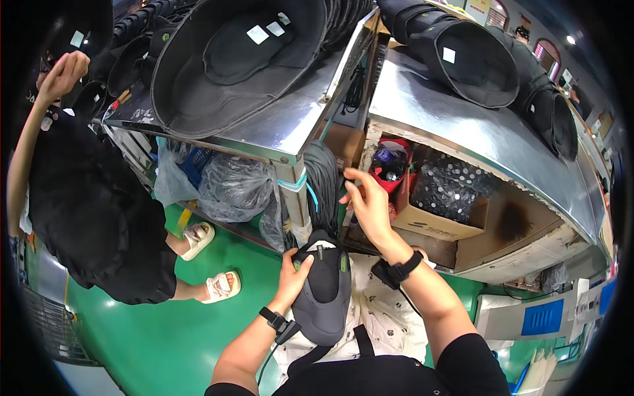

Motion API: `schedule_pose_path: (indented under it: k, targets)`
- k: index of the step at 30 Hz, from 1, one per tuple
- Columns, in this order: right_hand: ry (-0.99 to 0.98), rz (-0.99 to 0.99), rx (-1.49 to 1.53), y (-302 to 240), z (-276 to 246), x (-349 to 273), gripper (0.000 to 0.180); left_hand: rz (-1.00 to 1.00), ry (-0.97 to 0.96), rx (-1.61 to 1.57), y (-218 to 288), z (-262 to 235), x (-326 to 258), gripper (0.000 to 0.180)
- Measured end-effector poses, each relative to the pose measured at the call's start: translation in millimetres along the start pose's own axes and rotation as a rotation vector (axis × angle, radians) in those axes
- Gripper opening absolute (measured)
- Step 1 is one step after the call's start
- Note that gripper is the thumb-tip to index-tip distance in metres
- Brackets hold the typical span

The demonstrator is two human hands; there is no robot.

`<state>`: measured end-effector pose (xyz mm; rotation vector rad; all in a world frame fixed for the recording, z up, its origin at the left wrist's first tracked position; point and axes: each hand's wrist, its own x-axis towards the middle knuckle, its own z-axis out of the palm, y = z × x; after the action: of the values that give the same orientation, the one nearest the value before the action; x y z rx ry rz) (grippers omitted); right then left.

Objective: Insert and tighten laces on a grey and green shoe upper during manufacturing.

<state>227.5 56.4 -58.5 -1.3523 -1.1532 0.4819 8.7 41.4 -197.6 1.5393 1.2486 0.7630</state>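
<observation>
Dark grey cap (323,290) sat in my lap, left hand (292,277) gripping its edge. Right hand (367,201) was up by the shelf under the steel table (462,125), fingers loosely open, holding nothing.

Dark grey cap (323,297), brim toward person, lying in lap.

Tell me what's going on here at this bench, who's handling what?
A person seated by two metal tables holds a dark grey cap on their lap with the left hand. The right hand is raised, reaching toward the shelf under the right-hand table, near a cardboard box; what its fingers pinch cannot be told. Big black hats lie stacked on the tabletops. Another person in black stands at the left.
</observation>
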Motion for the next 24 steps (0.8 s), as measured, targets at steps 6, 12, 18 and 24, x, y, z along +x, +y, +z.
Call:
schedule_pose_path:
  k: [6,12,18,24]
  targets:
    - [-0.010,0.101,-0.018,8.3,11.5,34.7,0.018,-0.040,-0.114,-0.057,14.3,-0.6,-4.6,0.071]
    - [0.050,-0.052,-0.049,-1.6,8.2,22.3,0.009,-0.039,-0.165,-0.115,18.2,-13.3,-13.0,0.074]
    - [0.110,-0.358,-0.274,-4.2,12.4,19.8,0.013,0.008,-0.131,-0.070,27.2,-16.7,-35.7,0.071]
    - [0.152,-0.484,0.085,-10.8,-21.5,-1.8,0.007,0.113,-0.120,-0.136,56.8,-29.6,-58.6,0.056]
